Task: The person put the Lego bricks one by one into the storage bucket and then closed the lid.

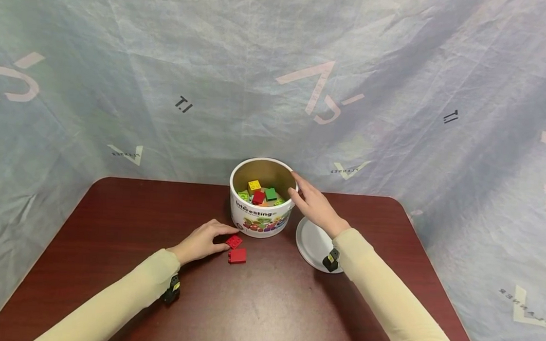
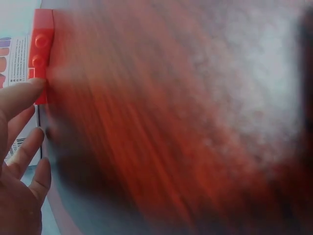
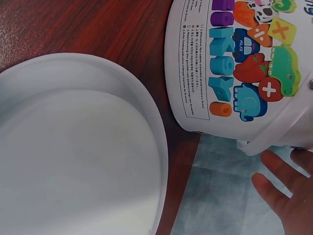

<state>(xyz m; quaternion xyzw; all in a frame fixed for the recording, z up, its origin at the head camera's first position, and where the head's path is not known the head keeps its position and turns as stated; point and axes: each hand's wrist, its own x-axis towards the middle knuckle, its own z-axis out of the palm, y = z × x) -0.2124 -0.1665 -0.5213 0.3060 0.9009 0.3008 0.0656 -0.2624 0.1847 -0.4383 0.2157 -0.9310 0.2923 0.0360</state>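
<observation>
A white bucket (image 1: pixel 261 226) printed with "Interesting" and colourful pictures stands at the back middle of the table. Yellow, green and red toy bricks lie inside it, among them a yellow brick (image 1: pixel 254 185). My left hand (image 1: pixel 200 243) pinches a flat red toy brick (image 1: pixel 234 241) between thumb and fingers, just in front of the bucket. Closer to me lies another red toy brick (image 1: pixel 237 256); red studs (image 2: pixel 41 40) show in the left wrist view. My right hand (image 1: pixel 316 206) rests on the bucket's right rim with its fingers fairly straight.
To the right of the bucket, a round white lid (image 1: pixel 311 242) lies on the dark red table (image 1: pixel 266 304), partly under the right forearm. Grey cloth (image 1: pixel 240 86) hangs behind and beside the table. The bucket's white handle (image 3: pixel 279 122) slants down its side.
</observation>
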